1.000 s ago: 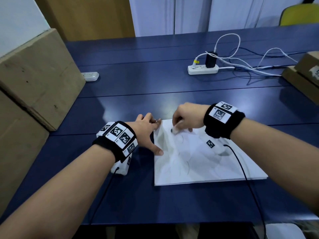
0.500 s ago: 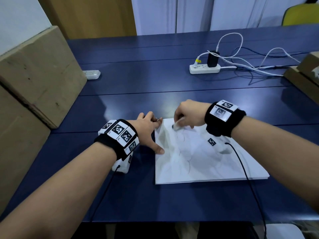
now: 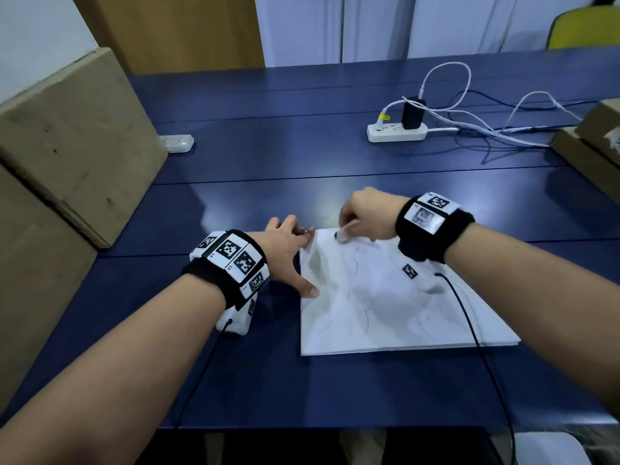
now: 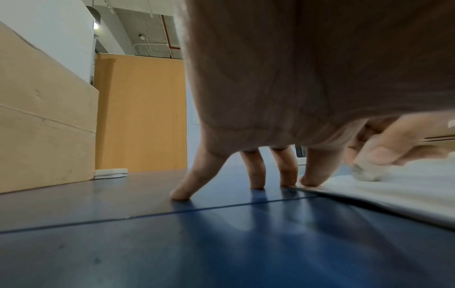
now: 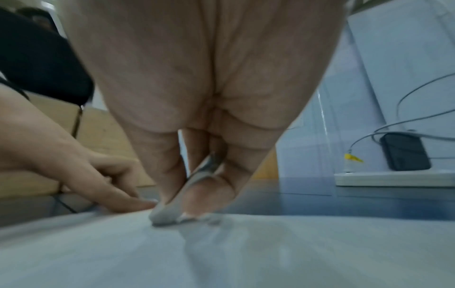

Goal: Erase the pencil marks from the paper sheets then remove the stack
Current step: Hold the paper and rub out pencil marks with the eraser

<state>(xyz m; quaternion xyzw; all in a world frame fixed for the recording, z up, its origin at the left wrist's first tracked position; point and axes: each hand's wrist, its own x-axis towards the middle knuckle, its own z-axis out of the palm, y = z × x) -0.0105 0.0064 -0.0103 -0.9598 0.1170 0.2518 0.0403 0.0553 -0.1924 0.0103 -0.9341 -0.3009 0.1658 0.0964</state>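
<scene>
A stack of white paper sheets [image 3: 396, 313] with faint pencil curves lies on the blue table. My right hand [image 3: 365, 216] pinches a small white eraser [image 3: 342, 236] and presses it on the sheet's far left corner; the eraser [image 5: 165, 214] shows between thumb and finger in the right wrist view. My left hand [image 3: 288, 250] is spread with straight fingers, its thumb on the stack's left edge and the index fingertip [image 4: 310, 181] on the far corner, the other fingertips on the table. The paper edge [image 4: 369, 196] lies at the right.
Large cardboard boxes [image 3: 67, 146] stand along the left. A white power strip [image 3: 396, 132] with a black charger and loose cables sits at the back right, a second strip [image 3: 177, 142] at the back left. More boxes [image 3: 593, 146] sit at the right edge.
My right hand with the eraser has shifted slightly back and forth over the sheet's far left corner. The left hand has stayed on the stack's edge.
</scene>
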